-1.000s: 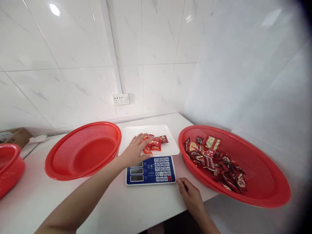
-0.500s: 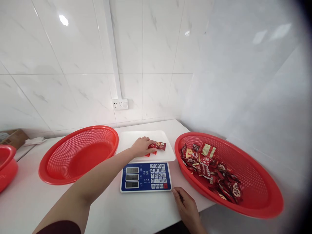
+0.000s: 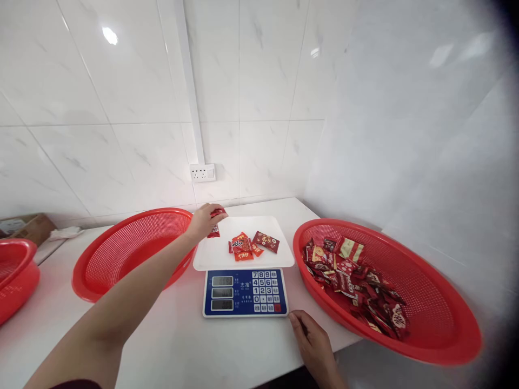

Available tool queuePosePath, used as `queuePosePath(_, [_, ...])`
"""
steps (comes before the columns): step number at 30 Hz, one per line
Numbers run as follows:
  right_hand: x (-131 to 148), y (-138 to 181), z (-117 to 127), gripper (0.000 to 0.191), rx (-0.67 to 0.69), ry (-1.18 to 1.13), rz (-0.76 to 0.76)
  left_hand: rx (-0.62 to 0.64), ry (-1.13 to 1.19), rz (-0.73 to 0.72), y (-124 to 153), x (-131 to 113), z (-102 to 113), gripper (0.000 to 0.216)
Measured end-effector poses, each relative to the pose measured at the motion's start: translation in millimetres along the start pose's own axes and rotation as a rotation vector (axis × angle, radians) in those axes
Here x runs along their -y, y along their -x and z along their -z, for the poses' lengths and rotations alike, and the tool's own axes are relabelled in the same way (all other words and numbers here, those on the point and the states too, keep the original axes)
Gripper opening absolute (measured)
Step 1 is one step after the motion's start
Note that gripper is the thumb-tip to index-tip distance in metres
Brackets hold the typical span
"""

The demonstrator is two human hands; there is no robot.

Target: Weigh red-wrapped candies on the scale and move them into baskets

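Observation:
My left hand [image 3: 204,219] is raised over the left back corner of the white scale tray [image 3: 279,258], its fingers closed on red candy packets [image 3: 215,221]. Several more red packets [image 3: 248,245] lie in the middle of the tray. The blue-faced digital scale [image 3: 245,292] sits between two red baskets. My right hand [image 3: 312,343] rests on the white counter just right of the scale's front corner, fingers loosely curled, holding nothing visible. The left red basket [image 3: 121,254] is empty and lies right beside my left hand.
The right red basket [image 3: 425,324] holds a heap of red and gold candy packets [image 3: 357,281] and overhangs the counter edge. Another red basket [image 3: 16,275] is at the far left, with a cardboard box [image 3: 24,227] behind it. A wall socket [image 3: 201,173] is above the scale.
My left hand closed on packets on the tray, then lifted them up and left toward the empty basket. The remaining packets now lie uncovered. My right hand stayed put.

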State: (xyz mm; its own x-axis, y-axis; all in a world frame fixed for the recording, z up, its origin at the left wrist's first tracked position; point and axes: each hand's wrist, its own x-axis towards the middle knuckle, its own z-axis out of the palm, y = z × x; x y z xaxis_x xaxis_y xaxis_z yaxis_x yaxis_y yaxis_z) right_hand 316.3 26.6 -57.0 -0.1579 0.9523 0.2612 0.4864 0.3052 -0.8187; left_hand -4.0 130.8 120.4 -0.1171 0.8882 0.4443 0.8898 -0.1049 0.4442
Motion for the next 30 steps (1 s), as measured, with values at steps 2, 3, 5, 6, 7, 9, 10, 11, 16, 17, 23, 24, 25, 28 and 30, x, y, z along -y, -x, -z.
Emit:
queuePosePath(2, [-1.5, -0.2, -0.5, 0.039, 0.0, -0.001, 0.008, -0.011, -0.047, 0.062, 5.5, 16.6, 23.8, 0.028])
queuePosePath(3, [-2.4, -0.1, -0.7, 0.038, 0.0, -0.001, 0.009, -0.007, -0.076, 0.093, 8.9, 25.6, 34.9, 0.03])
queuePosePath(5, [-4.3, 0.7, -0.8, 0.037, -0.003, -0.003, 0.01, 0.016, -0.142, 0.145, 16.4, 42.2, 52.7, 0.035])
queuePosePath(6, [-4.7, 1.3, -0.8, 0.037, -0.001, -0.006, 0.007, 0.034, -0.175, 0.159, 20.3, 48.3, 58.1, 0.039])
queuePosePath(7, [-4.2, 1.8, -0.8, 0.036, -0.004, -0.012, 0.003, 0.056, -0.202, 0.159, 24.2, 52.0, 60.5, 0.044])
queuePosePath(9, [1.1, 1.1, -0.3, 0.034, -0.022, -0.03, 0.023, 0.117, -0.232, 0.118, 31.5, 51.0, 56.1, 0.052])
queuePosePath(10, [6.7, -1.1, 0.2, 0.032, -0.037, -0.036, 0.059, 0.16, -0.231, 0.079, 34.7, 46.2, 49.5, 0.053])
queuePosePath(11, [14.4, -5.1, 0.8, 0.03, -0.049, -0.033, 0.115, 0.212, -0.219, 0.032, 37.3, 39.1, 40.8, 0.054])
queuePosePath(16, [72.0, -58.9, 2.3, 0.031, -0.031, 0.151, 0.389, 0.538, -0.083, -0.209, 39.6, -7.8, -11.5, 0.075])
queuePosePath(17, [82.8, -74.3, 1.2, 0.036, -0.006, 0.214, 0.392, 0.597, -0.055, -0.244, 37.9, -14.8, -19.7, 0.079])
queuePosePath(23, [110.2, -146.0, -15.9, 0.059, 0.339, 0.525, 0.246, 0.685, -0.003, -0.327, 25.7, -27.1, -46.3, 0.052])
queuePosePath(24, [110.5, -151.6, -19.0, 0.058, 0.353, 0.554, 0.237, 0.667, -0.012, -0.315, 24.9, -26.2, -47.9, 0.049])
queuePosePath(25, [110.5, -155.7, -21.6, 0.055, 0.348, 0.573, 0.233, 0.647, -0.02, -0.297, 24.6, -25.3, -49.0, 0.048])
queuePosePath(28, [111.2, -162.3, -26.1, 0.035, 0.297, 0.587, 0.223, 0.602, -0.018, -0.231, 26.1, -24.6, -50.5, 0.046])
queuePosePath(30, [112.3, -164.8, -26.6, 0.032, 0.274, 0.587, 0.217, 0.564, 0.004, -0.186, 27.9, -25.9, -51.0, 0.042])
